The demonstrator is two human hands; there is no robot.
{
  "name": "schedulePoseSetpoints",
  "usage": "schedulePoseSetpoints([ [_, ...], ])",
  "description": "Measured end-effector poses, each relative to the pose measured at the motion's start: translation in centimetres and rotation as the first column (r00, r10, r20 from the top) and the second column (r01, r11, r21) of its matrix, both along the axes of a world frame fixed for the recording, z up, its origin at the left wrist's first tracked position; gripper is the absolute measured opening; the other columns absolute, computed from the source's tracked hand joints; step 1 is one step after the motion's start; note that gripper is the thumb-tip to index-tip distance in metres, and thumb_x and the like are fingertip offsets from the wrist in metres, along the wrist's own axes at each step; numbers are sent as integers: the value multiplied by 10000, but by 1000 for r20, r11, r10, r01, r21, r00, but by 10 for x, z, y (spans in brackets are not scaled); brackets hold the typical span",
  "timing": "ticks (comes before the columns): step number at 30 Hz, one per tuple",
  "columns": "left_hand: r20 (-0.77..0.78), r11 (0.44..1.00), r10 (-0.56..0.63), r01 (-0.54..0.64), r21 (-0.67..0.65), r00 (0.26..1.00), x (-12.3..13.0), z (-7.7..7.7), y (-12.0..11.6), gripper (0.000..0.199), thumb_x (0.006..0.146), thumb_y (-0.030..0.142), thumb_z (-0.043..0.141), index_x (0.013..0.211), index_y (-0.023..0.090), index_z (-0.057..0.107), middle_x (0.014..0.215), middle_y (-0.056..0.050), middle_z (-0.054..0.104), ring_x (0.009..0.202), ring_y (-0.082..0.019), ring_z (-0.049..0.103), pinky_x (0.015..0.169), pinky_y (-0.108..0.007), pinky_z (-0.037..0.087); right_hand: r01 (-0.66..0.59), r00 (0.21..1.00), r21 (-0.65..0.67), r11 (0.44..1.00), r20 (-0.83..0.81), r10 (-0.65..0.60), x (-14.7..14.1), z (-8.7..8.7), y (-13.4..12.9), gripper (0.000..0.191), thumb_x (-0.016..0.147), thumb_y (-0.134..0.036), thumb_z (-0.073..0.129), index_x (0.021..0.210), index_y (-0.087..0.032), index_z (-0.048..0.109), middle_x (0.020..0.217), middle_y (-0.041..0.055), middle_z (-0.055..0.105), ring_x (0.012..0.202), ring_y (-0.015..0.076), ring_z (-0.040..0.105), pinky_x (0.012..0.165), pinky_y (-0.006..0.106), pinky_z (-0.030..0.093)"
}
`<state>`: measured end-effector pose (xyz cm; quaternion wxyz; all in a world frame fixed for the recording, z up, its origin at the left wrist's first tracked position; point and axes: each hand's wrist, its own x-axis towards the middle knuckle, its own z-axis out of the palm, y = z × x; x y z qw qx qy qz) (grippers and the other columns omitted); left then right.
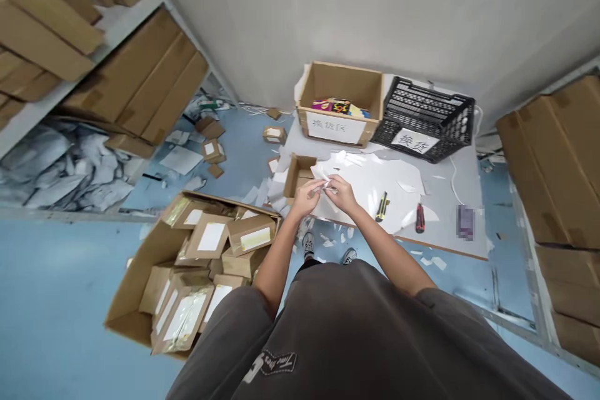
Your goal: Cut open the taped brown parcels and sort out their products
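Both hands meet over the near left part of the white table (pixel 450 194). My left hand (pixel 307 197) pinches a piece of white paper (pixel 320 173) from the left. On the right side of the same paper, the fingers of my right hand (pixel 342 194) are closed too. Just behind my left hand sits a small open cardboard box (pixel 294 174); its inside looks bare where it shows. To the right of my right hand lie a yellow-and-black utility knife (pixel 382 207) and a red-and-black utility knife (pixel 420 218).
At the table's back stand a labelled cardboard box (pixel 337 128) with colourful packets and a black plastic crate (pixel 422 119). A large carton (pixel 135 290) of small parcels is on the floor at left. Shelves with cartons (pixel 135 87) flank both sides. Paper scraps litter the floor.
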<state>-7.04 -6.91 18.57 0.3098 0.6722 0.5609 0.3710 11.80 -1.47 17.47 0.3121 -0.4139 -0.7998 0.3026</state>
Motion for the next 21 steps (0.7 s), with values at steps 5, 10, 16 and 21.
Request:
schedulePoseSetpoints([
  [5, -123, 975, 197, -207, -77, 973, -104, -13, -10, 590, 1000, 172, 526, 1584, 234, 585, 1568, -94, 652, 1441, -237, 607, 1168, -400, 557, 301, 952, -21, 953, -44, -302, -110, -31, 27, 213, 1016, -287, 551, 889, -230, 712, 951, 86, 711, 984, 254, 681, 929, 366, 582],
  [10, -427, 971, -115, 11, -238, 897, -128, -51, -8, 364, 906, 153, 700, 1247, 242, 795, 1511, -94, 671, 1535, -310, 498, 1274, -487, 465, 339, 893, -239, 910, 387, -230, -167, -72, 38, 277, 913, -280, 703, 1134, -122, 754, 1294, 198, 703, 1205, 307, 667, 1093, 393, 531],
  [16, -561, 949, -228, 53, -311, 796, -114, -84, 1, 387, 880, 208, 766, 1266, 190, 788, 1687, -162, 512, 1699, -410, 194, 1295, -588, 364, 228, 877, -159, 961, 462, -132, -149, -82, 17, 574, 963, -244, 654, 1516, -98, 602, 1659, 247, 486, 1558, 342, 462, 1279, 474, 400],
  [21, -554, 940, -236, 43, -337, 798, -118, -98, 8, 247, 863, 161, 779, 1092, 220, 848, 1755, -99, 453, 1702, -460, 157, 1312, -655, 289, 229, 774, -113, 967, 624, -110, -126, -75, -26, 531, 845, -269, 871, 1338, -142, 718, 1802, 253, 269, 1681, 482, 191, 1308, 646, 291],
])
